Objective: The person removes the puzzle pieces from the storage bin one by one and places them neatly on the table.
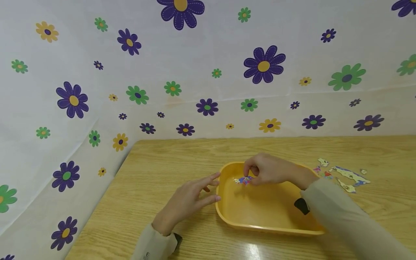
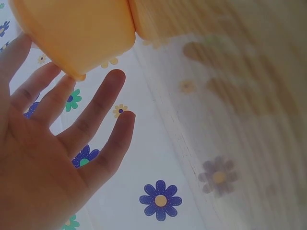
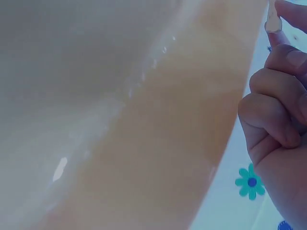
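Observation:
An orange plastic tray [image 1: 273, 213] with rounded corners sits on the wooden table. Over its far left part, my right hand [image 1: 269, 169] pinches a small flat piece printed in blue, pink and white [image 1: 242, 180] between thumb and index finger. The right wrist view shows a pale side of this piece [image 3: 273, 21] at the fingertips, with the other fingers curled into the palm. My left hand [image 1: 188, 198] reaches to the tray's left end, fingers spread and fairly straight, fingertips right at the rim. From below, the left wrist view shows these fingers [image 2: 45, 103] against the tray's edge.
Several irregular cream pieces with coloured edges [image 1: 352, 176] lie on the table [image 1: 156, 162] right of the tray, partly beyond my right forearm. A white flower-print sheet [image 1: 211, 47] hangs behind the table and along its left side.

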`<state>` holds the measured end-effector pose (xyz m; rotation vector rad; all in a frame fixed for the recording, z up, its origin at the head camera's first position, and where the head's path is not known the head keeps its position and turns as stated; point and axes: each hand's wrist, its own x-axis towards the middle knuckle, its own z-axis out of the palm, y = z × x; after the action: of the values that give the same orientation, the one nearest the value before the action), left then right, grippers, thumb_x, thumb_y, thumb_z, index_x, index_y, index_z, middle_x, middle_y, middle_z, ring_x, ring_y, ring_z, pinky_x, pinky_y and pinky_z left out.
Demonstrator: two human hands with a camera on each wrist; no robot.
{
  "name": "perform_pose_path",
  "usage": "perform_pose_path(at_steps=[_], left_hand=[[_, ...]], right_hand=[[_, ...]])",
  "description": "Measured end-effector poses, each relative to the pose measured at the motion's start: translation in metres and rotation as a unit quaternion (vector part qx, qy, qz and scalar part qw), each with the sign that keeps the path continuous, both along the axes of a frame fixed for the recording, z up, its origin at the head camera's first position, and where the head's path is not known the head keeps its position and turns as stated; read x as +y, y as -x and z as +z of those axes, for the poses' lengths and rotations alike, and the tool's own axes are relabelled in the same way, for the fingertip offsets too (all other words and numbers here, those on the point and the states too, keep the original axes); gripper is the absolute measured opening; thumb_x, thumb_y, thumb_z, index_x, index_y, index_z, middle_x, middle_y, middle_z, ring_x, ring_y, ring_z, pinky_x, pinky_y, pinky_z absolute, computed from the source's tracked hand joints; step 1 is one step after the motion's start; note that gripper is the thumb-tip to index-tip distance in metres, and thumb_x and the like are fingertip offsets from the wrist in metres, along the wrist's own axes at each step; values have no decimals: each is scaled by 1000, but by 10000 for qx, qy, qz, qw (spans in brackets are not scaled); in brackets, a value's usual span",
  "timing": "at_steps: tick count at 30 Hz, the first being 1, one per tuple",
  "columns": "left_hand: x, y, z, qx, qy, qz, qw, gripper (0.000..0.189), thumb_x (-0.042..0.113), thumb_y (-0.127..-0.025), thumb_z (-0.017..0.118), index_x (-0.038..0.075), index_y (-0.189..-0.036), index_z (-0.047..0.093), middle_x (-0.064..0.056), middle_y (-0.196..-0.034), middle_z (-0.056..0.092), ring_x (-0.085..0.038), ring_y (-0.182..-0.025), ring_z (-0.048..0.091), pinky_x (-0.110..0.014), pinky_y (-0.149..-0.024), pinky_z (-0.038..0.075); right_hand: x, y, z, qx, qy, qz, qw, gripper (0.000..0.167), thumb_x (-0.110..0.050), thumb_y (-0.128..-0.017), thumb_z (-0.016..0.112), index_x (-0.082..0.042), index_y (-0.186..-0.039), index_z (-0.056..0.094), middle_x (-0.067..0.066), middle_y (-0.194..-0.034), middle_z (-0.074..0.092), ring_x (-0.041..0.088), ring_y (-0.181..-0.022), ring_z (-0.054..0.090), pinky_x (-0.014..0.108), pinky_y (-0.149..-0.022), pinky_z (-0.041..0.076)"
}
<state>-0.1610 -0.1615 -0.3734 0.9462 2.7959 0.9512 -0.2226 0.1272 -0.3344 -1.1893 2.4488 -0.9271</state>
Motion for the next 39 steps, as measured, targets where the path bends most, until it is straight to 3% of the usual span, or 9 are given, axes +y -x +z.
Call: perform_pose_path(at_steps=[13, 30, 39], left_hand=[[0, 0, 1, 57, -13, -26, 10000, 60, 32, -98, 69, 14, -152, 49, 1, -127, 70, -18, -98, 68, -34, -80, 56], [1, 0, 1, 39, -41, -54, 10000, 59, 32, -98, 69, 14, -151, 50, 0, -126, 70, -18, -97, 69, -34, -79, 57], [1, 0, 1, 31, 14, -34, 10000, 60, 32, -98, 69, 12, -151, 49, 0, -126, 70, -18, -97, 69, -33, -78, 57]], right_hand=[[23, -2, 19, 9, -158, -511, 9986, 9, -6, -85, 76, -8, -90, 68, -8, -64, 41, 9, -59, 40, 25, -58, 34], [49, -8, 34, -144, -247, -843, 9960, 11, -8, -86, 76, -6, -94, 68, -7, -65, 41, 11, -60, 41, 26, -56, 34], [70, -10, 36, 290, -134, -1047, 9940, 12, -7, -85, 78, -5, -92, 69, -10, -63, 40, 6, -57, 39, 25, -55, 36]])
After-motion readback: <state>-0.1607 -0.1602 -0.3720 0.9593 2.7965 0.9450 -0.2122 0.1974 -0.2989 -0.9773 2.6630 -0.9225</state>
